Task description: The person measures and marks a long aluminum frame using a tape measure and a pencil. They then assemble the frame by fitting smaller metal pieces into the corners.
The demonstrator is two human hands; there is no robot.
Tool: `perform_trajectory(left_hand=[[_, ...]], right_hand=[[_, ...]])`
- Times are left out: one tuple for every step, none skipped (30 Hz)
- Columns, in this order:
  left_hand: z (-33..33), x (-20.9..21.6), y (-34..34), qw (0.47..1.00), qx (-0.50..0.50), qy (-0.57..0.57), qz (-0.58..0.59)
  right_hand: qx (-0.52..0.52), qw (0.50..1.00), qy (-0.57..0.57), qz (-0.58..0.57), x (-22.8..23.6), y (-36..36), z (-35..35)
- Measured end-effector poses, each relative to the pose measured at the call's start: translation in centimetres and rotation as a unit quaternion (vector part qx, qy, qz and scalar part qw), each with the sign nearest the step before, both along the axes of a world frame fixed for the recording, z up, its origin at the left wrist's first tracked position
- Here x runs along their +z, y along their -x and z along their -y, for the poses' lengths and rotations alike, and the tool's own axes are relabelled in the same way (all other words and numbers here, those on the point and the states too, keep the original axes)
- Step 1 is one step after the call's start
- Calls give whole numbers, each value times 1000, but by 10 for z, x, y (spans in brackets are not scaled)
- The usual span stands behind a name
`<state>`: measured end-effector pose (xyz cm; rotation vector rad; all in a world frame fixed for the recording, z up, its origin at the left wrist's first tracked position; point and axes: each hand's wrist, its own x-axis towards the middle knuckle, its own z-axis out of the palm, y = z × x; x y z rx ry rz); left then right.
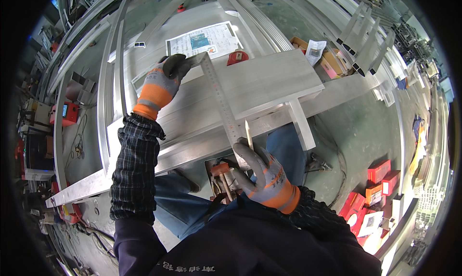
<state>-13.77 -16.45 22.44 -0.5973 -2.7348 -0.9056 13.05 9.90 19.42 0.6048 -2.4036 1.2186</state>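
A steel square [219,95] with a marked blade lies across a wide aluminium profile [274,76], its long blade reaching past the near edge toward me. My left hand [161,85], in a grey and orange glove, is closed on the square's short arm at the far corner. My right hand [267,177], gloved alike, is closed around a pale pencil [249,134] with its tip pointing up and away. Its fingers are also at the near end of the blade; how firmly they grip it is hidden.
A red tape measure [237,58] and a printed drawing sheet [211,40] lie beyond the profile. An open cardboard box [332,64] stands to the right. Below the bench edge is a toolbox with a hammer [222,177]. Red boxes [380,171] sit on the floor at right.
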Motion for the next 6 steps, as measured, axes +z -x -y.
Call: perform_trajectory(left_hand=[[5, -2, 0, 1000, 10, 6, 22], [15, -6, -1, 999, 21, 15, 39], [24, -16, 2, 999, 24, 20, 32], [31, -26, 6, 999, 26, 25, 25], [28, -28, 8, 999, 23, 29, 20], [26, -30, 10, 999, -2, 38, 23]], right_hand=[[-1, 1000, 5, 7, -2, -1, 3], [5, 1000, 13, 14, -5, -1, 10], [8, 1000, 19, 20, -8, -1, 15], [10, 996, 32, 79, -11, -4, 19], [7, 990, 43, 138, -16, -6, 21], [1, 990, 41, 137, -16, -7, 23]])
